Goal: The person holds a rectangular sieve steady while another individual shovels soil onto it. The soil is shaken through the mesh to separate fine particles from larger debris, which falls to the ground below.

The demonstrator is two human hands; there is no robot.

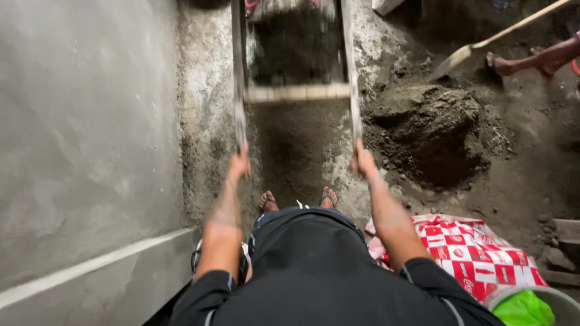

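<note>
Hands clamped on the wooden sieve frame, left hand on left rail, right hand on right rail, sand pile just right.

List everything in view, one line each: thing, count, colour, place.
Wooden sieve frame: one, pale grey, centre top, held by both rails.
Sand pile: one, dark grey-brown, right of the frame.
Shovel: one, pale handle, top right.
Another person's feet: bare, top right.
Checked sack: one, red and white, bottom right.
Bucket: one, grey, green inside, bottom right corner.
Concrete wall: grey, left.
Left hand: on the left rail.
Right hand: on the right rail.
</note>
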